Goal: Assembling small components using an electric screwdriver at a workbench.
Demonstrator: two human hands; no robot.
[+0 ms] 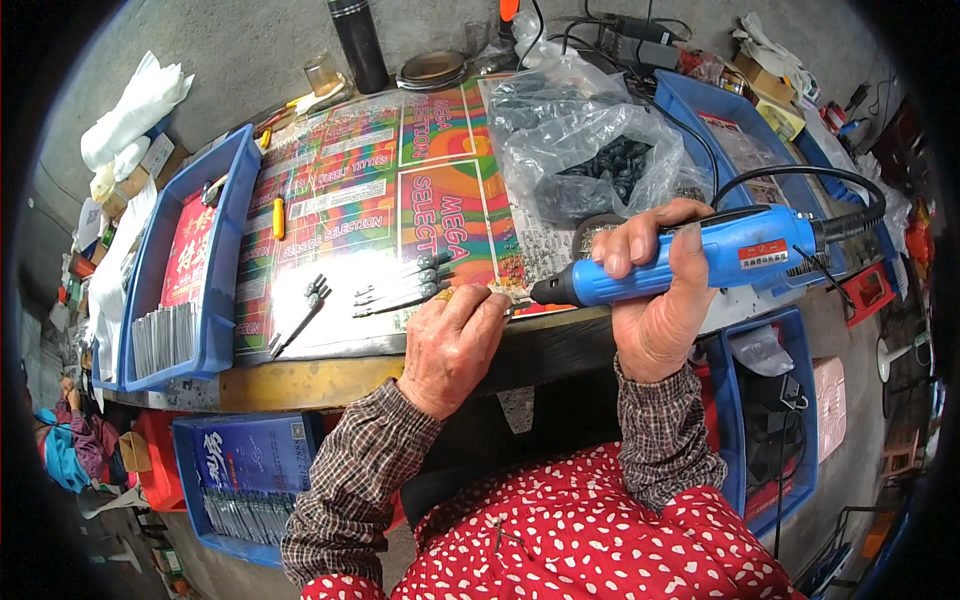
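Observation:
My right hand [655,315] is wrapped round a blue corded electric screwdriver [735,252], held almost level with its black nose pointing left. My left hand [455,345] is closed in a pinch at the table's front edge, just left of that nose. Whatever its fingertips grip is mostly hidden; a small dark end shows near the screwdriver's tip. Beyond the left hand lies a bunch of thin metal rods with dark heads [400,287]. Farther left, a few similar dark-headed pieces [303,312] rest on the shiny tabletop.
A clear plastic bag of small black parts [615,172] sits beyond the screwdriver. Blue bins flank the table, one at left [228,290] holding stacked metal strips. A yellow-handled tool [278,218] lies on the printed table cover. The screwdriver's black cable [850,175] loops at right.

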